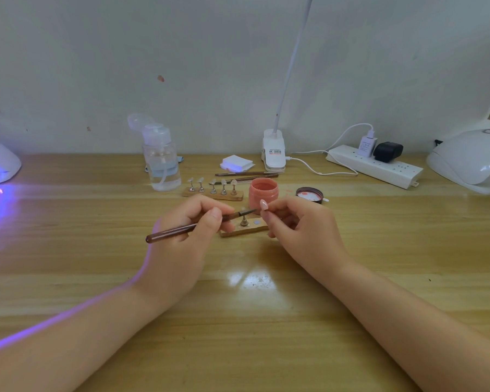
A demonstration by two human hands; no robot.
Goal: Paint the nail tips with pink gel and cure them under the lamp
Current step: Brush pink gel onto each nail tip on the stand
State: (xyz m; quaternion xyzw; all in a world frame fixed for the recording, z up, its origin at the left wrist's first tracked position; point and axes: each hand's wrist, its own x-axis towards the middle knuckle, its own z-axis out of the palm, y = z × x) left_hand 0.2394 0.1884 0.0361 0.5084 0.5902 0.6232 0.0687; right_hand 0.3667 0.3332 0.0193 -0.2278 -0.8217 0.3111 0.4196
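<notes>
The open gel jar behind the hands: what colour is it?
Coral pink gel jar, seen in the head view.

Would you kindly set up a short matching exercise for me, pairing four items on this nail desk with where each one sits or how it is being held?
Column one:
1. brush
2. nail tip
3. pink gel jar
4. jar lid

Column two:
a. lying on the table to the right of the jar
b. pinched in the right hand
c. standing open behind the hands
d. held in the left hand, bristles pointing right

Pairs: 1-d, 2-b, 3-c, 4-a
</notes>
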